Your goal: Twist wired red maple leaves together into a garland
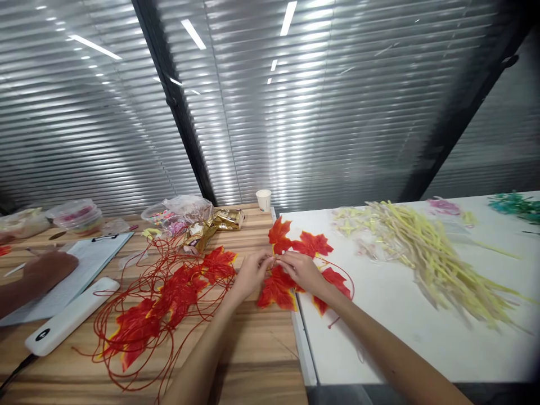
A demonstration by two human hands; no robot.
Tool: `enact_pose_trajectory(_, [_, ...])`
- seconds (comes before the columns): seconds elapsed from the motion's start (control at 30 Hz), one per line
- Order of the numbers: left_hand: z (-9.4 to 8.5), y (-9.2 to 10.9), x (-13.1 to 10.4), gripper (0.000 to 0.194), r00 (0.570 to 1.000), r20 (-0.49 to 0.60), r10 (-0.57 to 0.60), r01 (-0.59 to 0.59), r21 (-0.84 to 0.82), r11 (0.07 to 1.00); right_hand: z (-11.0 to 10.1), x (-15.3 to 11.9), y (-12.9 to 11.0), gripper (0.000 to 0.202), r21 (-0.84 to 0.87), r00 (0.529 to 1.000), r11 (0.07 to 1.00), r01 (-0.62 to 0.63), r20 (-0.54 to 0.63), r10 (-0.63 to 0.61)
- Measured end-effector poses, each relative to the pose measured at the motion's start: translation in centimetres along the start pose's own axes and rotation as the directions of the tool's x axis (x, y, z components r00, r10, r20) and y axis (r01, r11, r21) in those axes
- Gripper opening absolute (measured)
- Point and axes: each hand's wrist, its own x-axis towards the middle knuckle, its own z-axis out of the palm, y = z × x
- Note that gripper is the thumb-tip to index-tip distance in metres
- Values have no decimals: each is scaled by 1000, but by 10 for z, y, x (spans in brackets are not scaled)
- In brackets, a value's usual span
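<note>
Head view: my left hand (252, 274) and right hand (302, 271) pinch, perhaps steadying the six-o'clock red leaf (277, 289). Gripping what, I can't tell.

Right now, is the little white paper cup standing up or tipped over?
Upright: the white paper cup stands with its wide rim up and narrower base down. Whether it holds anything, I cannot tell.

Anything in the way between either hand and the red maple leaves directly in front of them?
Nothing visible. The left hand and right hand already meet among those leaves. The tangled cord-and-leaf pile lies off to the left, not between. Exactly what they handle there is too small to make out.
</note>
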Motion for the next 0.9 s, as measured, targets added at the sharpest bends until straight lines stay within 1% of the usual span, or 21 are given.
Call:
enact_pose_trajectory(0.1, [2,1,0,25,999,11,-52,52,-92,994,-1,0,0,23,17,1000,1000,-3,5,3])
enact_pose_trajectory(0.23, [2,5,0,23,998,-19,-54,52,-101,994,-1,1,-1,23,33,1000,999,-7,2,7])
enact_pose_trajectory(0.3, [1,5,0,24,998,-8,-57,55,-123,991,-1,1,-1,23,41,1000,999,-13,2,13])
enact_pose_trajectory(0.43, [1,2,1,26,994,1,-107,106,-178,978,-1,0,-1,22,83,999,996,-28,-27,30])
enact_pose_trajectory(0.57, [2,-1,2,28,985,-6,-175,169,-233,958,-2,0,-1,22,114,998,993,9,-59,-2])
enact_pose_trajectory(0.7, [2,-1,1,30,972,19,-233,229,-295,928,-5,0,-2,21,85,997,996,39,-66,-33])
enact_pose_trajectory(0.9, [3,-9,1,30,976,51,-210,216,-287,933,-7,1,-3,20,51,997,997,56,-53,-53])
